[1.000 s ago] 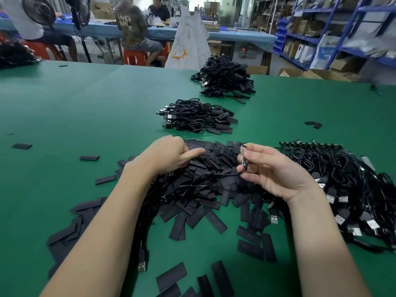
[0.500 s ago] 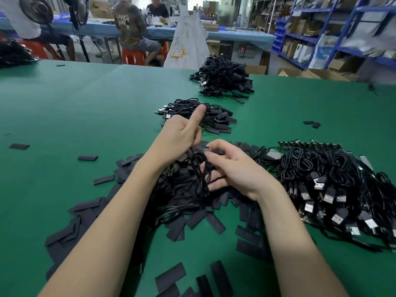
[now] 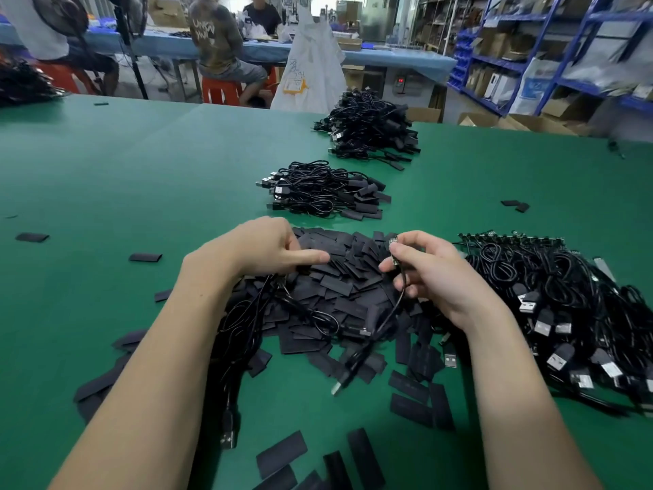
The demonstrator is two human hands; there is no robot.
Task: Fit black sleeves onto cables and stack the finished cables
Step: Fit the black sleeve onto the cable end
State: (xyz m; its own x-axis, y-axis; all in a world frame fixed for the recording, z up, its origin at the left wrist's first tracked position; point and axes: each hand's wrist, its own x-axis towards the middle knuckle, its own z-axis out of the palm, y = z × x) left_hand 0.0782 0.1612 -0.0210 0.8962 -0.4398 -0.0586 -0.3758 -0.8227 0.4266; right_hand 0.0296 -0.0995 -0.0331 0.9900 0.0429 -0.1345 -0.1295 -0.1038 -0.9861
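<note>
A green table [image 3: 123, 164] bears two finished stacks [image 3: 323, 192], an unsleeved bundle [image 3: 551, 295] at right and a sleeve pile [image 3: 346, 274] between the hands. The left hand [image 3: 261, 247], fingers curled, reaches into the sleeves; whether it grips one is hidden. The right hand [image 3: 429, 268] pinches a cable [image 3: 395, 305] near its connector end.

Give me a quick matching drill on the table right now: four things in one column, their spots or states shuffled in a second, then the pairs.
1. right hand
2. left hand
3. heap of flat black sleeves
4. near stack of finished black cables

A. lies between the two hands
B. pinches a cable's small connector end
C. sits beyond the sleeve heap
D. reaches into the sleeve heap

Pairs: 1-B, 2-D, 3-A, 4-C
</note>
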